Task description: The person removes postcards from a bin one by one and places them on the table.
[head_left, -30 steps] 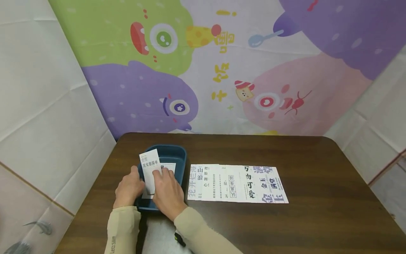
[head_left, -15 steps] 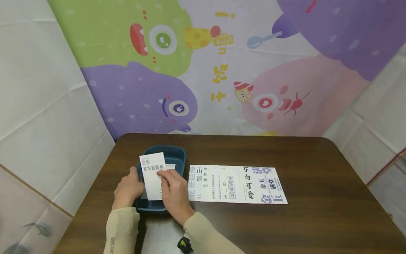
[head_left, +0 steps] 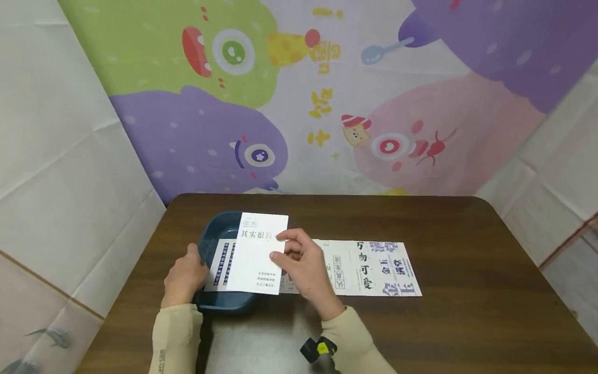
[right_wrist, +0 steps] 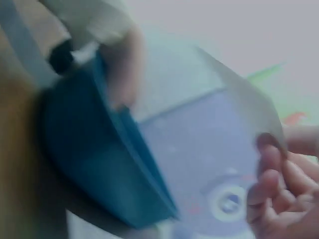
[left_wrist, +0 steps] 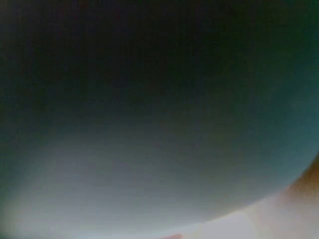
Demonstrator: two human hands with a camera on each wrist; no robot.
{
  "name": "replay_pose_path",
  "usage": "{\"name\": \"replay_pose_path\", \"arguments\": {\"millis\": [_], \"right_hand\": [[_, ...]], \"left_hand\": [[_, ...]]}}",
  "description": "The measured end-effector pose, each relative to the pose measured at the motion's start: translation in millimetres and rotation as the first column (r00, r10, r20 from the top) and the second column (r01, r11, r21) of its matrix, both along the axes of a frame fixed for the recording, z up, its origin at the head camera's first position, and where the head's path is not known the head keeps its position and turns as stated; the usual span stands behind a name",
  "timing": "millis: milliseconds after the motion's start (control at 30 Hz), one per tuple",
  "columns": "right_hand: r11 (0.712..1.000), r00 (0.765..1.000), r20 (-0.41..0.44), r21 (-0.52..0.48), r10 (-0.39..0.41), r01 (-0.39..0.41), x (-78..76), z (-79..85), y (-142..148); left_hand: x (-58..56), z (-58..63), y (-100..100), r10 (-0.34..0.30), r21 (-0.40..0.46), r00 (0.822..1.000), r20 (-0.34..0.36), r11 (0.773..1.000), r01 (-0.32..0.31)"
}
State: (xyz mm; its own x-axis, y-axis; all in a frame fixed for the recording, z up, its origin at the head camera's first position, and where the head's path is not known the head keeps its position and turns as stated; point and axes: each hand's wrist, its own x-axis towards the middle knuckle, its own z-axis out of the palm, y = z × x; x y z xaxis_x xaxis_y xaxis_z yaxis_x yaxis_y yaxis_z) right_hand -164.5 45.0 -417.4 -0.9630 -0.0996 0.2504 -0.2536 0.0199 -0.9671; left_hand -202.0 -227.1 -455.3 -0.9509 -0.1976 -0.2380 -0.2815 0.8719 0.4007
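My right hand [head_left: 306, 265] pinches a white printed card [head_left: 257, 254] by its right edge between thumb and fingers. The card is held up over the right side of a dark blue tray [head_left: 224, 302] and covers the left end of a row of cards. In the right wrist view the same card [right_wrist: 244, 97] shows its blank back, blurred. Inside the tray lies another white card [head_left: 217, 272] with dark vertical bands of print. My left hand [head_left: 184, 275] grips the tray's left rim. The left wrist view is dark and blurred.
White printed cards [head_left: 374, 270] lie side by side in a row right of the tray, on the brown wooden table [head_left: 444, 322]. A cartoon-print cloth [head_left: 327, 171] hangs behind the table's back edge. White panels [head_left: 93, 171] stand at both sides.
My right hand has lifted the pinched card from the tray and moved it right. The banded card beneath is now uncovered. My left hand stays at the tray.
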Motion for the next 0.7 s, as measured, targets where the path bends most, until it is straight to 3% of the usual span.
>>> {"name": "replay_pose_path", "arguments": {"millis": [100, 200, 333, 500, 700], "right_hand": [[0.997, 0.999, 0.023, 0.067, 0.032, -0.034, -4.5, 9.5, 38.1], [0.988, 0.999, 0.039, 0.155, -0.015, 0.009, -10.3, 11.5, 86.7], [0.941, 0.985, 0.083, 0.319, -0.148, 0.115, -20.7, 0.4, 158.2], [0.873, 0.957, 0.180, 0.473, -0.226, 0.117, -18.5, -17.8, 237.6], [0.833, 0.909, 0.224, 0.517, -0.353, 0.196, -15.3, -39.2, 284.1]], "left_hand": [[-0.4, 1.4, 2.9, 0.006, -0.006, 1.000, -0.006, 1.000, -0.006], [-1.0, 1.5, 5.3, 0.008, -0.004, 1.000, 0.003, 1.000, -0.008], [-1.9, 0.5, 4.4, 0.010, -0.001, 1.000, 0.010, 1.000, -0.010], [-2.7, -1.4, 1.9, 0.012, 0.007, 1.000, 0.023, 1.000, -0.013], [-2.0, -2.0, -0.4, 0.014, 0.007, 1.000, 0.010, 1.000, -0.014]]}}
